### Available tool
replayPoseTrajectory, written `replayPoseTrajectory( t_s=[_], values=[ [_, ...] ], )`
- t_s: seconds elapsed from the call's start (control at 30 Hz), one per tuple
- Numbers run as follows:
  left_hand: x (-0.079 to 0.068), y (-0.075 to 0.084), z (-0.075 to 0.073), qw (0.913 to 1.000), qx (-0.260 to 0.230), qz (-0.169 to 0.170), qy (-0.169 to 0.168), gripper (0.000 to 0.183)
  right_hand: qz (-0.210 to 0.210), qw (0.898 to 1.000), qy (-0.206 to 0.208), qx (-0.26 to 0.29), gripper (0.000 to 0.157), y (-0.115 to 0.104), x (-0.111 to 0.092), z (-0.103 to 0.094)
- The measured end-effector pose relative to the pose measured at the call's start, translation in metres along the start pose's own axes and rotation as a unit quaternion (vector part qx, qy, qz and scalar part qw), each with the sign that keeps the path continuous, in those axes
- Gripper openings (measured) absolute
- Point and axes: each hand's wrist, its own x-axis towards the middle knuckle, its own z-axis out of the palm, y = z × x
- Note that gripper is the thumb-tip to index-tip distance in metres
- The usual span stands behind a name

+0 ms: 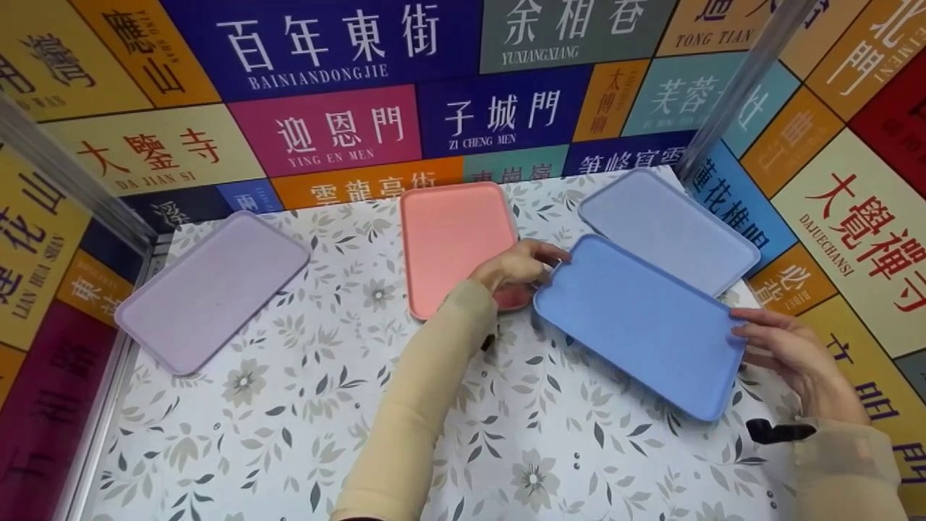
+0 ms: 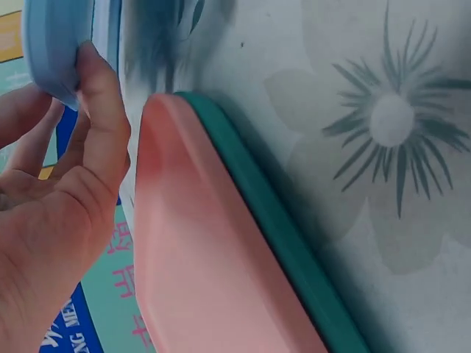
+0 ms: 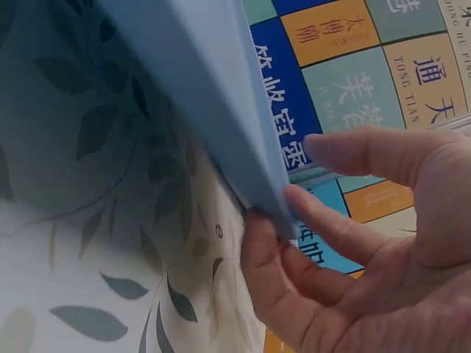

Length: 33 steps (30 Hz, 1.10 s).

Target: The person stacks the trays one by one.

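A blue tray [image 1: 640,325] is gripped at its two short ends, tilted over the patterned tabletop. My left hand [image 1: 512,266] pinches its left corner; in the left wrist view the thumb and fingers sit on either side of the tray's rim [image 2: 55,51]. At the opposite end my right hand [image 1: 799,354] holds the edge, some fingertips under the rim and others against its side in the right wrist view. The blue tray overlaps a pale periwinkle tray [image 1: 669,224] behind it. Below my left wrist lies a pink tray [image 1: 456,239], stacked on a green tray [image 2: 272,213].
A lilac tray [image 1: 213,289] lies at the left of the table, angled. Panels printed with colourful place-name signs [image 1: 325,130] wall off the back and both sides. The tabletop [image 1: 289,434] has a floral leaf pattern.
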Motion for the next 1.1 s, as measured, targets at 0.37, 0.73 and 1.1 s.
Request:
replayPoseTrajectory(
  t_s=[0.37, 0.73, 1.1],
  values=[
    [-0.004, 0.003, -0.017, 0.9948, -0.088, 0.027, 0.044, 0.068, -0.126, 0.973, -0.037, 0.188, 0.052, -0.008, 0.005, 0.010],
    [-0.016, 0.007, -0.042, 0.9903, -0.118, 0.035, 0.065, 0.073, -0.167, 0.957, -0.125, 0.202, 0.061, -0.007, 0.017, 0.028],
    [-0.032, -0.007, -0.071, 0.9895, -0.108, 0.027, 0.092, 0.071, -0.159, 0.964, -0.137, 0.166, 0.068, -0.016, 0.038, 0.059]
  ],
)
